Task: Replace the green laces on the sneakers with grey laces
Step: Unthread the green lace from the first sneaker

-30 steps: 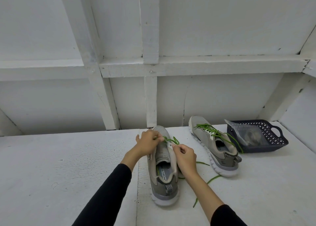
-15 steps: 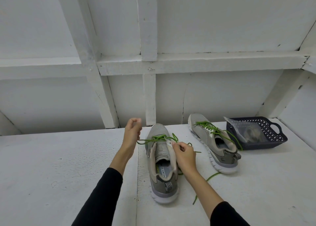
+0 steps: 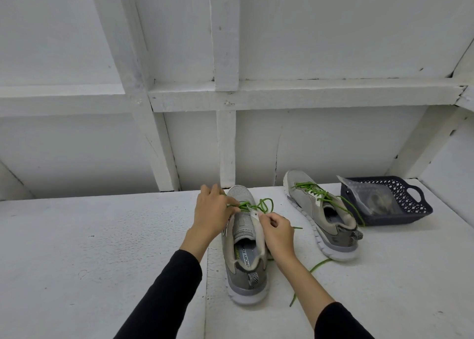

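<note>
1. Near sneaker [image 3: 243, 246]: stands on the white tabletop [image 3: 102, 261] at centre, long axis running away from the camera, toe toward the back wall, heel nearest the viewer.
2. Its green lace [image 3: 259, 205] remains only in the eyelets near the toe, bunched in loose loops; a free length trails off to the right across the tabletop.
3. Left hand [image 3: 213, 210]: at the left of the toe area, fingers curled, grip closed on the green lace.
4. Right hand [image 3: 278, 232]: against the right side of the shoe opening, fingers curled, thumb and forefinger pinching at the right eyelet flap; whether lace or flap is held cannot be told.
5. Second sneaker [image 3: 320, 215]: to the right and farther back, fully laced in green, toe pointing away and slightly left, heel toward the viewer.
6. Dark blue basket [image 3: 410, 202]: just beside the second sneaker on its right, holding a clear plastic bag [image 3: 369, 197]; contents indistinct.
</note>
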